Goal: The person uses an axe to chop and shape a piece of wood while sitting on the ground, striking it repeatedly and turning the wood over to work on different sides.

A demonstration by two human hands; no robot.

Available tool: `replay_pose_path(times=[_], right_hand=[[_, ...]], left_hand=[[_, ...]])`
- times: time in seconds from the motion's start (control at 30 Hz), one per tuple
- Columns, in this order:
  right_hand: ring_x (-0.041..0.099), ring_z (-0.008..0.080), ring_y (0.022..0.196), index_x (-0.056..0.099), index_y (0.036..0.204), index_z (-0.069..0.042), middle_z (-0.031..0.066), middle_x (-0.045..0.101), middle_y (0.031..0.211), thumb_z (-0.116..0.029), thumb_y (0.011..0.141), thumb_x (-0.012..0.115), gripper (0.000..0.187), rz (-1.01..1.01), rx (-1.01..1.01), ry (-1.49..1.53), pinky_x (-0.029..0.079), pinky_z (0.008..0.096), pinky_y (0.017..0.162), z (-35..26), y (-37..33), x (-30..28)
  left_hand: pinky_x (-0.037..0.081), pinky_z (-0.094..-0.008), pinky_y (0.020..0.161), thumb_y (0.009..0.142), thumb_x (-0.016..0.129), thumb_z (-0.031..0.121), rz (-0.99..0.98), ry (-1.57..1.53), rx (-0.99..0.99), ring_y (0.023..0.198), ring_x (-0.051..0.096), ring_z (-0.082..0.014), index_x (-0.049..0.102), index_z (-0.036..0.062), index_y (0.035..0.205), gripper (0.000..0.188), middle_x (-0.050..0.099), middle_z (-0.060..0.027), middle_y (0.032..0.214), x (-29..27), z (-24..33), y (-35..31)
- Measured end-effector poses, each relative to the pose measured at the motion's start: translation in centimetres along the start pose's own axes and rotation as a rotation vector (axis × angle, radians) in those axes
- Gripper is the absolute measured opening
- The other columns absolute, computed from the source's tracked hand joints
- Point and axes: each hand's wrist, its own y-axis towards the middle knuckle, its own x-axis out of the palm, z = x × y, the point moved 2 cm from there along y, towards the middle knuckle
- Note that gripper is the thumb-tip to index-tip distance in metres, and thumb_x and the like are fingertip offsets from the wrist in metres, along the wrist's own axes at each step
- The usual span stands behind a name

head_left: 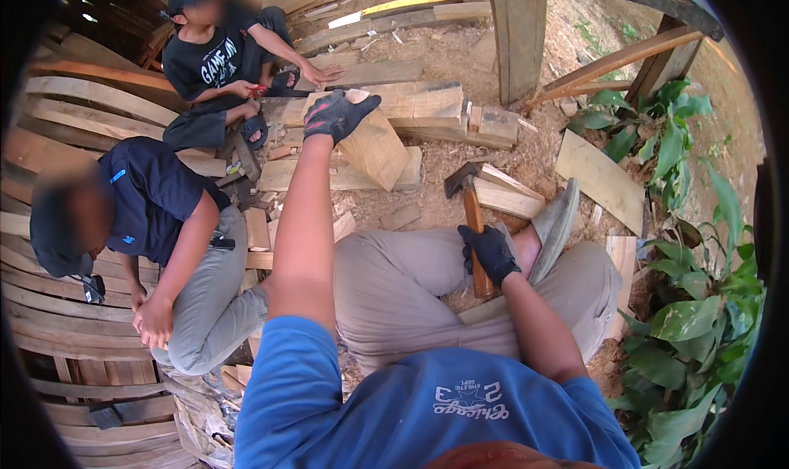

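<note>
- Left hand (pixel 337 117): in a dark glove, closed on the upper end of a sawn board (pixel 376 152); the fingers on the far side are hidden.
- Right hand (pixel 491 254): in a dark glove, fingers wrapped round the wooden handle of a striking tool (pixel 474 216). Its dark head points away from the person; hammer or hatchet cannot be told.
- Sawn board: pale, flat-faced, straight-edged, with visible grain. It slants from the left hand down toward the right, its free end over a plank (pixel 288 175).
- Beyond the left hand: stacked timber (pixel 427 103), squared, with weathered dark patches at the ends.
- Just beyond the right hand: pale wood offcuts (pixel 505 196), angular, beside the tool head.
- Right of the right hand: a thin rectangular panel (pixel 600 181), then broad glossy leaves (pixel 686 317).
- Room: a strip of sawdust-strewn ground (pixel 440 158) separates the board's free end from the tool head. Left of the left hand, a co-worker's hand (pixel 325 74) rests near the timber; a second co-worker (pixel 156 198) sits beside the left forearm, limiting sideways room.
</note>
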Motion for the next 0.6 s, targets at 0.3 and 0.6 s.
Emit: replay_pose_path(times=[0.3,0.6], right_hand=[[0.067,0.0172,0.055,0.065,0.106,0.002,0.0092,0.069,0.073,-0.037,0.102,0.075,0.040,0.048,-0.184,-0.193,0.054,0.0351,0.052,-4.7,-5.8,2.7],[0.066,0.0120,0.059,0.064,0.106,0.001,0.0047,0.067,0.073,-0.031,0.104,0.074,0.033,0.267,-0.711,-0.084,0.052,0.0299,0.052,-18.5,-10.1,4.7]], left_hand=[[0.048,-0.0532,0.113,0.111,0.032,0.058,0.353,-0.078,0.238,0.134,0.062,-0.0445,0.066,0.0097,0.144,0.067,0.069,-0.0219,0.141,2.4,-8.4,-2.8],[0.049,-0.0558,0.107,0.110,0.033,0.050,0.281,-0.087,0.006,0.123,0.065,-0.0482,0.073,0.0050,0.128,0.063,0.071,-0.0258,0.130,2.3,-7.9,-2.4]])
